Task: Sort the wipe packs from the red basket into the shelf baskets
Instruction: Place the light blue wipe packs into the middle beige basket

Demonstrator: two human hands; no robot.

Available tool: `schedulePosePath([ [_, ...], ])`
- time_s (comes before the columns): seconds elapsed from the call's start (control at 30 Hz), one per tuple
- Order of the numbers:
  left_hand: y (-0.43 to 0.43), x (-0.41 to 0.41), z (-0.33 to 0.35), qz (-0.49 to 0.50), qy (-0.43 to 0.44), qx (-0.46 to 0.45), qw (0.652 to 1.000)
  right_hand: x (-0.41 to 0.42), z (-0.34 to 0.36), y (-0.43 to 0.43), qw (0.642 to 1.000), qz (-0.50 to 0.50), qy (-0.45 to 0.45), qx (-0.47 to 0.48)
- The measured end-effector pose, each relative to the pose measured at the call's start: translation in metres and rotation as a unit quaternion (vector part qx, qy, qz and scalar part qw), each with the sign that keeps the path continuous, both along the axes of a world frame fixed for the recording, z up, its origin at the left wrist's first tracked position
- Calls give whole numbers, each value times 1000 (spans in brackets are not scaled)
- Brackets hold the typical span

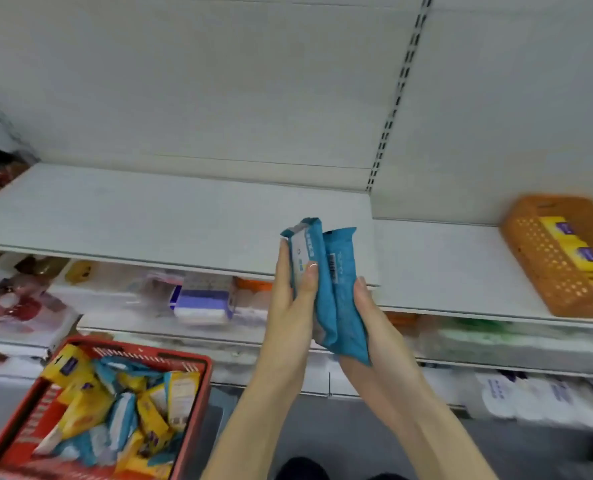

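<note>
The white metal shelf (149, 216) fills the middle of the view. Below its left end, on the floor, stands the red plastic basket (198, 382), which holds many more yellow and blue packs, so the sorting looks far from done. On the shelf's right end sits an orange perforated plastic basket (544, 282) holding yellow packs with purple marks.

The step in hand seems to be the carry. Two blue soft plastic wipe packs (326, 289) are out of the red basket, held upright side by side just in front of the shelf's front edge, and belong in a shelf basket. No basket of blue packs is in view, so the next move likely calls for finding one rather than using the orange one.

The left hand (288, 306) pinches one pack between thumb and nearly straight fingers. The right hand (381, 334) cradles the other from below, its thumb along the edge and its fingers hidden behind.
</note>
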State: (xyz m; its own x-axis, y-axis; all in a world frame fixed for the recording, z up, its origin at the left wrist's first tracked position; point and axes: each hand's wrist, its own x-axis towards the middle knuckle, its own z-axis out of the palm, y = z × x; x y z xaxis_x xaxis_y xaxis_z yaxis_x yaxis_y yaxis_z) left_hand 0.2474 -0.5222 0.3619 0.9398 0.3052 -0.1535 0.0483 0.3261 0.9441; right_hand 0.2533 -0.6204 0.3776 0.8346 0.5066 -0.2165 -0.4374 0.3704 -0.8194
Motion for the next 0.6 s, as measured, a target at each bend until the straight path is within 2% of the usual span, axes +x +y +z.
schedulePosePath([
  [0.2,-115,40,10,-66,58,51,995,25,4,-137,996,-92,-3,17],
  [0.37,-230,68,10,-126,59,16,990,49,-3,-263,974,-214,-22,-68],
  [0.6,-366,102,2,-182,80,10,980,66,-8,-429,920,-359,-30,-156],
])
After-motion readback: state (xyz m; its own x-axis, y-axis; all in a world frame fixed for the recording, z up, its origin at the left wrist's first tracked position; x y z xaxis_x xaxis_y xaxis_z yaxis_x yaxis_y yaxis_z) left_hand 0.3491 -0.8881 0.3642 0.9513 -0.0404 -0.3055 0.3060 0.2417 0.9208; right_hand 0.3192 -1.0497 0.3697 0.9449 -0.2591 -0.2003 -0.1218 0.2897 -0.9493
